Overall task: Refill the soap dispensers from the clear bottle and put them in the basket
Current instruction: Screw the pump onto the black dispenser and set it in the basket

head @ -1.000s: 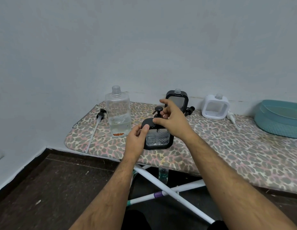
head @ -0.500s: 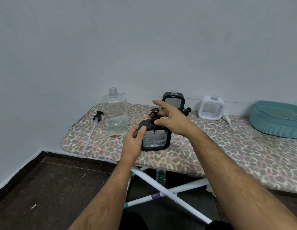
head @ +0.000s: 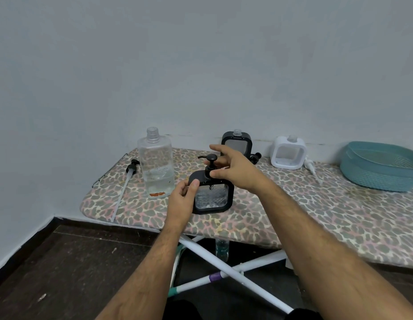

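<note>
- Clear bottle: upright, uncapped, about a third full.
- Near black dispenser: upright, pump on top.
- Far black dispenser: upright, neck open.
- White dispenser: upright, neck open.
- Teal basket: at the far right.

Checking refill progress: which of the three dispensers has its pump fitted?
The near black dispenser, held between both hands. The far black dispenser and the white dispenser by the wall have bare open necks.
</note>
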Demonstrator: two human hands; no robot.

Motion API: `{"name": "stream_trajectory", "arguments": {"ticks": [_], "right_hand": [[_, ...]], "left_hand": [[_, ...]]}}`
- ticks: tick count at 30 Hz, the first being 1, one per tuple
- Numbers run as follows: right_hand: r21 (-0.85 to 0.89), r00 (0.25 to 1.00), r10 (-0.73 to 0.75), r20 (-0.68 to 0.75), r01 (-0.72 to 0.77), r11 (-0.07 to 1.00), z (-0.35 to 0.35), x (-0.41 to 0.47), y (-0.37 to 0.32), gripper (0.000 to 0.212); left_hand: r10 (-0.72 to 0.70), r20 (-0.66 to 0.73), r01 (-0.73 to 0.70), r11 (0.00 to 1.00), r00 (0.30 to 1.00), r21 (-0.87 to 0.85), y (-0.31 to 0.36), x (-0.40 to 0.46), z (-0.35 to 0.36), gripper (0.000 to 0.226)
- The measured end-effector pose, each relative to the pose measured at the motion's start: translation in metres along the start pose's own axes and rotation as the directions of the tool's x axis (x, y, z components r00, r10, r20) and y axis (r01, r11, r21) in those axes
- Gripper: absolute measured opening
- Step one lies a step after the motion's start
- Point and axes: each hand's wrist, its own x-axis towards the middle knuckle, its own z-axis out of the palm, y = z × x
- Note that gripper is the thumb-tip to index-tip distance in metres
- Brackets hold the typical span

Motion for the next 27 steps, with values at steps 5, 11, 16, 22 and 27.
{"name": "stream_trajectory", "arguments": {"ticks": [5,11,16,22,27], "right_hand": [[-0.031,0.993,-0.001,0.122,0.005,0.999,-0.008,0.004,-0.006,0.075],[-0.119,1.000,-0.007,0.025,0.010,0.993,-0.003,0.003,-0.006,0.070],[-0.127,0.991,-0.020,-0.132,0.003,0.992,0.013,-0.006,-0.006,0.056],[-0.106,0.966,-0.027,-0.258,0.000,0.994,0.029,-0.009,-0.001,0.046],[-0.123,0.938,-0.037,-0.344,-0.006,0.992,0.040,-0.013,0.001,0.045]], "left_hand": [[0.016,0.005,-0.015,1.000,1.000,-0.016,-0.001,0.000,0.000,0.027],[0.014,0.002,-0.014,1.000,1.000,-0.009,-0.001,-0.001,0.000,0.024],[0.027,-0.013,-0.026,0.999,1.000,0.039,-0.003,0.000,0.000,0.023],[0.032,-0.024,-0.031,0.998,0.999,0.056,-0.003,-0.001,0.000,0.026],[0.041,-0.028,-0.039,0.997,0.999,0.071,-0.003,-0.001,0.000,0.023]]}}
